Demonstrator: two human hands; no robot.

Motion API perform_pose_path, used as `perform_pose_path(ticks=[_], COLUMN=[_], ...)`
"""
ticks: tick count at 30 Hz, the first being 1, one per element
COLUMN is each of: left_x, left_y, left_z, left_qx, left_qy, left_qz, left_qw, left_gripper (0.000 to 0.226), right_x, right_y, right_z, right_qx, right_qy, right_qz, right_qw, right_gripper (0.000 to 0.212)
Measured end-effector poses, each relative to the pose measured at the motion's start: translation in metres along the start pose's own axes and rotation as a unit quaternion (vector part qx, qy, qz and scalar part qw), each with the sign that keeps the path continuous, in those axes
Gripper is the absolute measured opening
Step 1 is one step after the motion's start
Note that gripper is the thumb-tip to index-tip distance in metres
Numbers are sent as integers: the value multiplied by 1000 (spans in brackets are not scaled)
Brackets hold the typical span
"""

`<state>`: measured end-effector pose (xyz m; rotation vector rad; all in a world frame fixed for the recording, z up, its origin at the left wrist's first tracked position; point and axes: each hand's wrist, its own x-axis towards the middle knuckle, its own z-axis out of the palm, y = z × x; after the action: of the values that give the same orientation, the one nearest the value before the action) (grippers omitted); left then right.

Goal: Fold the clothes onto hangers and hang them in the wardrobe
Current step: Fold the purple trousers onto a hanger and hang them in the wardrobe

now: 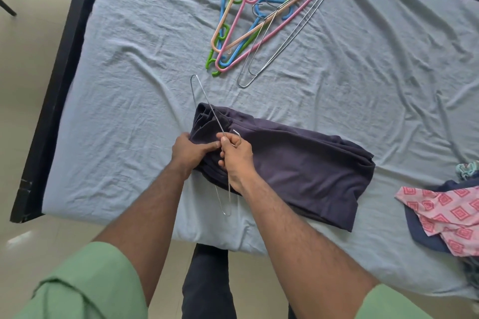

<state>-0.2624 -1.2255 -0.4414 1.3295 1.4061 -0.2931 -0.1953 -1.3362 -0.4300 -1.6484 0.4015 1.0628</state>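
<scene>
A folded dark navy garment (298,163) lies on the bed near its front edge. A thin metal wire hanger (207,109) lies across the garment's left end, one tip pointing up-left and the other reaching the front edge. My right hand (234,154) pinches the hanger near its hook, over the garment. My left hand (193,149) grips the left end of the garment, right beside the right hand.
A light blue sheet (129,85) covers the bed. A pile of coloured plastic and wire hangers (261,15) lies at the far middle. Pink patterned and dark clothes (445,215) are heaped at the right edge. The black bed frame (57,90) runs along the left.
</scene>
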Motion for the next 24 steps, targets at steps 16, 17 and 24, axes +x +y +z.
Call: perform_pose_path(ticks=[16,17,24], left_x=[-22,-21,-9], left_y=[-5,-7,-6], left_z=[-9,-13,-37], left_qx=[-132,-133,-99], left_qy=[-10,-4,-1], left_qz=[66,71,42], left_qw=[989,989,994], left_gripper=[41,40,37], right_x=[-4,-5,-5], right_y=[-17,-18,-20], right_z=[-59,-67,-103], right_qx=[-8,-12,-14], right_qy=[226,232,213], right_qz=[-39,-36,-6], right_qw=[973,972,977], right_gripper=[18,18,18])
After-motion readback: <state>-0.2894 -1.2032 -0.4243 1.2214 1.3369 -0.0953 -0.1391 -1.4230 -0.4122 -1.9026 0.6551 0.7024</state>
